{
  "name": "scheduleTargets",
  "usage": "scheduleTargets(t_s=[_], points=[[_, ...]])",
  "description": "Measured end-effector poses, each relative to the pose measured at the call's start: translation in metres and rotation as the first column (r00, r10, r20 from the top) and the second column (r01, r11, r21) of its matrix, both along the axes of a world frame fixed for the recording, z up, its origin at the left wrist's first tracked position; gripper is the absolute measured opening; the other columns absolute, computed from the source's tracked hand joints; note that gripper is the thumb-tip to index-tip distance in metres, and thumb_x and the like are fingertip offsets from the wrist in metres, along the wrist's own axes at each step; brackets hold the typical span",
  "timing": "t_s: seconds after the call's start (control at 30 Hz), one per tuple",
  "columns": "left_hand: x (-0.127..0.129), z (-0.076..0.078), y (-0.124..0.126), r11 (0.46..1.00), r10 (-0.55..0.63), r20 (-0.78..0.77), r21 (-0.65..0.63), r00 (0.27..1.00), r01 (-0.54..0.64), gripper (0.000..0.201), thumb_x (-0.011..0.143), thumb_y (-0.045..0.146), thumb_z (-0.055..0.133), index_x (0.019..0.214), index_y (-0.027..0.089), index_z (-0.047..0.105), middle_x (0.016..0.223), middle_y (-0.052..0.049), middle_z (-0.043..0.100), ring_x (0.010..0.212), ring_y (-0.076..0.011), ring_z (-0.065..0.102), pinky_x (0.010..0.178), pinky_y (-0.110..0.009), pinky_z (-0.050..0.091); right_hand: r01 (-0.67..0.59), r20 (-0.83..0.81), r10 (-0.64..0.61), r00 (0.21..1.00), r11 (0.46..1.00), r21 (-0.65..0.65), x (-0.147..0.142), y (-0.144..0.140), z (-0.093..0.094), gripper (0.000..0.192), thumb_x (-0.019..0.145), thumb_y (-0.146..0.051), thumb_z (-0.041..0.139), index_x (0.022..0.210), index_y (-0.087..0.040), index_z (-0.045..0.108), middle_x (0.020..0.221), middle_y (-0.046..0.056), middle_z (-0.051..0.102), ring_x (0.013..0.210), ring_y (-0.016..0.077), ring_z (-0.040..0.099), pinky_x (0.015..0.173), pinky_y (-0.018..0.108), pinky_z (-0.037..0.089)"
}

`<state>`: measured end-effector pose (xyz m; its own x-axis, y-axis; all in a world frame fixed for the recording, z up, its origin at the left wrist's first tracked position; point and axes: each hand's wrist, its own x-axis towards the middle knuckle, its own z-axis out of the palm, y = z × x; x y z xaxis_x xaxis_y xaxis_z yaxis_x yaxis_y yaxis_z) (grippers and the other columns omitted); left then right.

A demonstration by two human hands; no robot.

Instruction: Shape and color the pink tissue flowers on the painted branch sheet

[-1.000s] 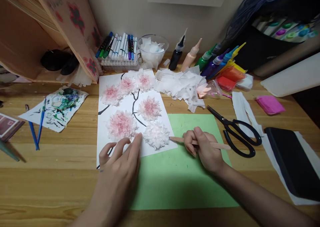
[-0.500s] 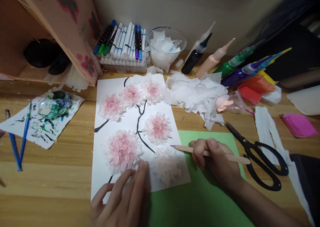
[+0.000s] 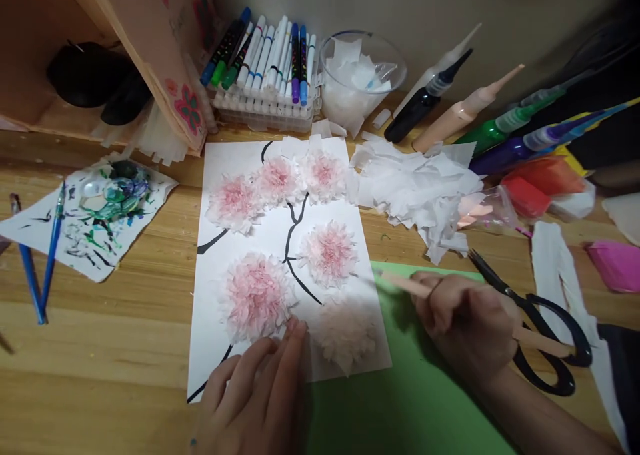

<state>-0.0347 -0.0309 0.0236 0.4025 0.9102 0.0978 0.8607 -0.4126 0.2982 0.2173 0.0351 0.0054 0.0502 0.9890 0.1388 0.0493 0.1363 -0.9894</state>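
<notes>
Right grip [image 3: 465, 321] clasped round wooden stick [image 3: 406, 283], blurred tip at upper left. Left grip [image 3: 257, 378] loose, holding nothing, fingertips [image 3: 299, 328] on white sheet [image 3: 267, 238]. Pale flower [image 3: 347, 331] between grips. Likely step: stick work around pale flower; next move calls for steady sheet, light touch.

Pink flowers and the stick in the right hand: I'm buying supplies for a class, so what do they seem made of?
Pink flowers: probably tissue paper, matte, judging by the thin, ruffled, layered petals.
Stick: likely uncoated wood, matte, from its pale tan colour; blur hides any grain.
</notes>
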Motion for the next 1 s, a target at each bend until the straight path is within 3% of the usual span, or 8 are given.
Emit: scheduleTargets(t_s=[0.1,0.2,0.37,0.47,0.6,0.7,0.83,1.0], points=[[-0.005,-0.002,0.005,0.989,-0.094,-0.03,0.11,0.995,0.097,0.047,0.089,0.017,0.046,0.136,0.021,0.05,0.089,-0.005,0.072,0.087,-0.0183,0.065,0.069,-0.028,0.048,0.139,0.268,-0.171,0.948,0.981,0.134,0.013,0.012,0.006,0.008,0.084,-0.028,0.064,0.077,-0.026,0.06,0.069,0.0,0.066,0.064,0.0181,0.064,0.06,0.034,0.048],[-0.004,-0.001,0.01,0.982,-0.092,-0.044,0.158,0.995,0.098,0.039,0.091,0.019,0.047,0.128,0.012,0.054,0.084,-0.006,0.07,0.084,-0.0184,0.062,0.07,-0.028,0.046,0.179,0.547,-0.296,0.783,0.95,0.257,0.032,0.028,0.011,0.024,0.074,-0.027,0.076,0.09,-0.024,0.058,0.093,0.005,0.07,0.091,0.0243,0.067,0.077,0.038,0.051],[0.005,0.004,0.019,0.988,0.002,0.09,0.151,0.996,-0.016,0.033,0.091,0.019,0.047,0.123,0.016,0.055,0.086,-0.005,0.067,0.082,-0.0176,0.059,0.07,-0.027,0.046,0.047,0.785,-0.292,0.547,0.946,0.319,0.048,0.045,0.002,0.023,0.077,-0.029,0.072,0.09,-0.021,0.055,0.092,0.007,0.07,0.085,0.0246,0.066,0.072,0.037,0.049],[0.007,0.004,0.021,0.984,-0.009,0.152,0.179,0.988,-0.019,0.03,0.09,0.015,0.048,0.118,0.018,0.056,0.087,-0.004,0.066,0.083,-0.018,0.056,0.071,-0.028,0.045,-0.001,0.842,-0.259,0.473,0.956,0.295,0.049,0.045,-0.002,0.011,0.081,-0.021,0.064,0.086,-0.02,0.054,0.085,0.007,0.068,0.077,0.0227,0.064,0.067,0.033,0.048],[0.003,0.011,0.028,0.977,-0.066,0.188,0.213,0.98,0.025,0.032,0.088,0.01,0.049,0.118,0.019,0.054,0.091,-0.003,0.067,0.087,-0.0194,0.053,0.077,-0.032,0.039,0.001,0.82,-0.299,0.488,0.939,0.343,0.049,0.041,0.006,0.009,0.083,-0.015,0.058,0.082,-0.021,0.052,0.081,0.004,0.068,0.071,0.0195,0.063,0.063,0.03,0.046],[0.001,0.026,0.046,0.974,-0.097,0.171,0.219,0.981,0.058,0.024,0.089,0.011,0.049,0.111,0.019,0.056,0.091,-0.003,0.067,0.09,-0.0213,0.051,0.079,-0.035,0.036,-0.078,0.807,-0.336,0.485,0.903,0.423,0.049,0.048,0.014,0.011,0.083,-0.013,0.057,0.088,-0.022,0.052,0.093,0.006,0.07,0.081,0.0213,0.064,0.071,0.032,0.048],[0.006,0.044,0.087,0.985,-0.139,0.162,0.124,0.977,0.12,0.019,0.091,0.016,0.044,0.1,0.018,0.061,0.088,-0.004,0.066,0.091,-0.0223,0.049,0.078,-0.036,0.038,-0.147,0.857,-0.241,0.456,0.929,0.339,0.049,0.069,0.018,0.014,0.079,-0.009,0.055,0.087,-0.021,0.053,0.099,0.009,0.069,0.093,0.0263,0.061,0.077,0.037,0.047],[0.026,0.051,0.124,0.994,-0.092,0.212,-0.041,0.973,0.103,0.02,0.09,0.019,0.044,0.094,0.019,0.064,0.094,-0.003,0.07,0.094,-0.0222,0.049,0.083,-0.037,0.04,-0.043,0.785,-0.186,0.59,0.965,0.26,0.051,0.075,0.031,0.007,0.08,-0.017,0.058,0.076,-0.021,0.054,0.081,0.004,0.066,0.079,0.0219,0.061,0.069,0.033,0.045]])
